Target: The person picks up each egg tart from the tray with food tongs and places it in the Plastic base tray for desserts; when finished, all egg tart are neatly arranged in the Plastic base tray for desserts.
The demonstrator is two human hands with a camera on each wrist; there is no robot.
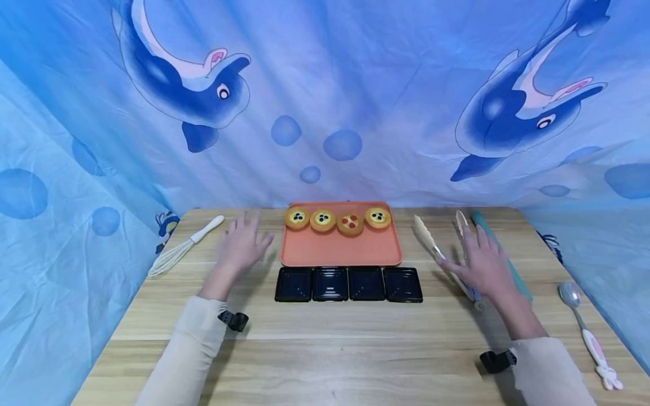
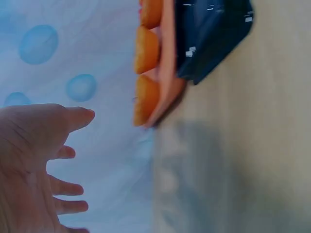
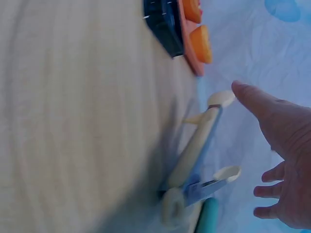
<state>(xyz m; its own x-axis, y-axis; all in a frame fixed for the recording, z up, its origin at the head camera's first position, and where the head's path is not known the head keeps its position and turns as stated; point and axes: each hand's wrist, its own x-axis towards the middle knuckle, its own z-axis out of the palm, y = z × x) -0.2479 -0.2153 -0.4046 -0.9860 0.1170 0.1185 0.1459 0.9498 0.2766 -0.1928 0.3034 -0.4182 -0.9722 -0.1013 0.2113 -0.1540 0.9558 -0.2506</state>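
- Hovering between the white balloon whisk [image 1: 185, 246] and the flat, orange-pink rectangular tray [image 1: 340, 248], the left hand [image 1: 241, 241] is empty, fingers spread.
- Four round golden tarts [image 1: 323, 220] lie on the tray, between the hands.
- Cream-tipped metal tongs [image 1: 427, 235] lie below the right hand [image 1: 481, 268], also empty and spread; apparently a reaching step, where gripping calls for lowering, then curling fingers.

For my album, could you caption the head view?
Left hand near a tray of four tarts, right hand near the tongs.
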